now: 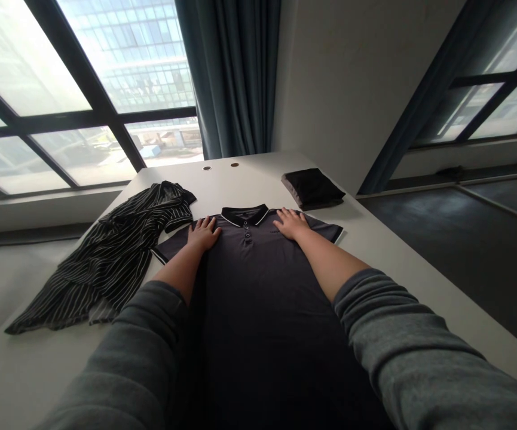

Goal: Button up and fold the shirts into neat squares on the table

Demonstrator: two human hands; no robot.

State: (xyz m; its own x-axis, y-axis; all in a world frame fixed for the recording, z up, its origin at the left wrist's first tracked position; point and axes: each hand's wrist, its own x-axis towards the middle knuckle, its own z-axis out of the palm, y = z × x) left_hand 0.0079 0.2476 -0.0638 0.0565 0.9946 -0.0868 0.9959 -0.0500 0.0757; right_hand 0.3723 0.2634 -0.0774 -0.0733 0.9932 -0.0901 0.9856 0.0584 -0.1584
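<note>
A dark grey polo shirt (258, 280) lies spread out, front side up, with its black, white-edged collar at the far end and its buttons showing. My left hand (203, 233) rests flat on the shirt's left shoulder area, fingers spread. On the other shoulder, my right hand (291, 223) presses down with its fingers apart. Neither hand grips the cloth. The lower part of the shirt runs toward me into shadow, so its hem cannot be made out.
A white table (388, 275) carries everything. Left of the polo lies a crumpled black-and-white striped garment (115, 257). A folded dark garment (314, 187) sits at the back right. Two round holes mark the far edge, before a blue curtain (235, 77) and windows.
</note>
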